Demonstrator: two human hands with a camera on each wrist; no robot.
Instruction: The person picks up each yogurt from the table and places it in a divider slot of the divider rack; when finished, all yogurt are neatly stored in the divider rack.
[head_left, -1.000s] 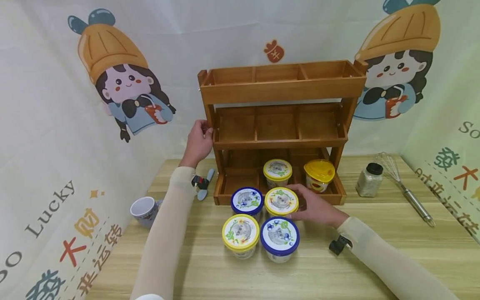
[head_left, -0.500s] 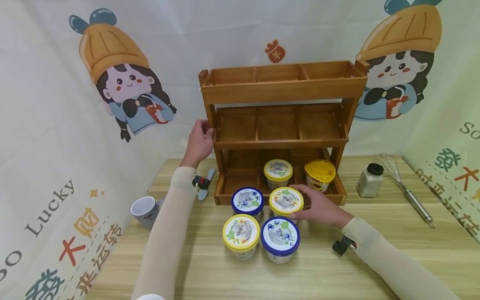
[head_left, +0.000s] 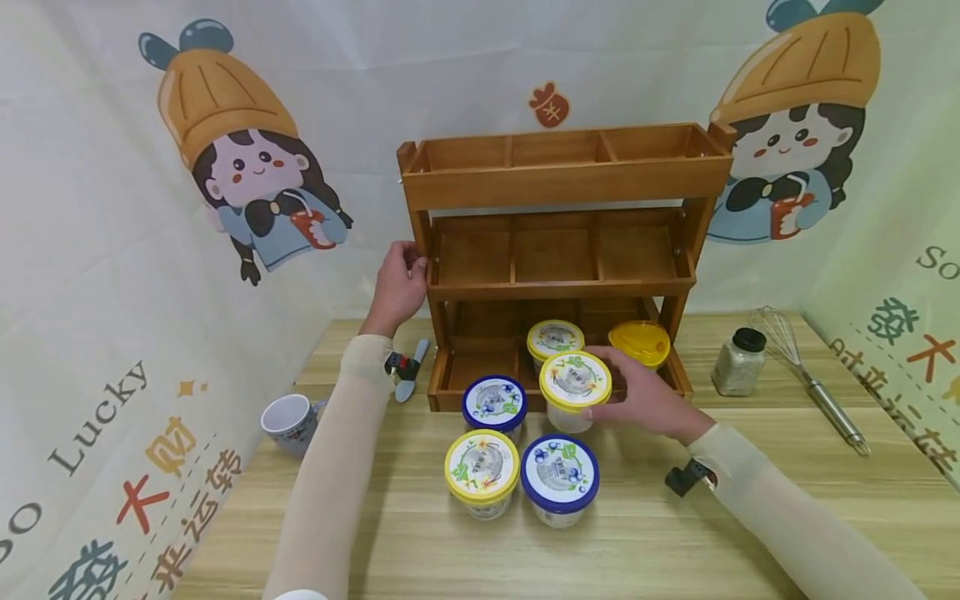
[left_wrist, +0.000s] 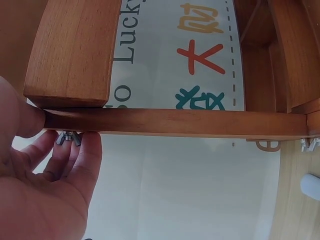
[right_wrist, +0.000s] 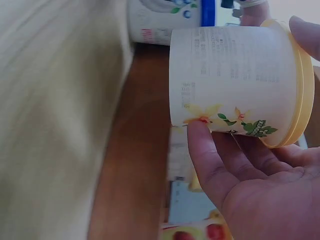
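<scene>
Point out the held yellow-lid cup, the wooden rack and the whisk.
yellow-lid cup (head_left: 574, 377), head view, middle of its lid.
wooden rack (head_left: 562, 183), head view, front board of the top tier.
whisk (head_left: 825, 402), head view, on the metal handle.

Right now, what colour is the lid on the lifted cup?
Yellow lid on the cup; clearest in the head view.

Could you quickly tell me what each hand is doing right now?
Left hand: grips the wooden rack.
Right hand: holds a yellow-lidded cup.
</scene>
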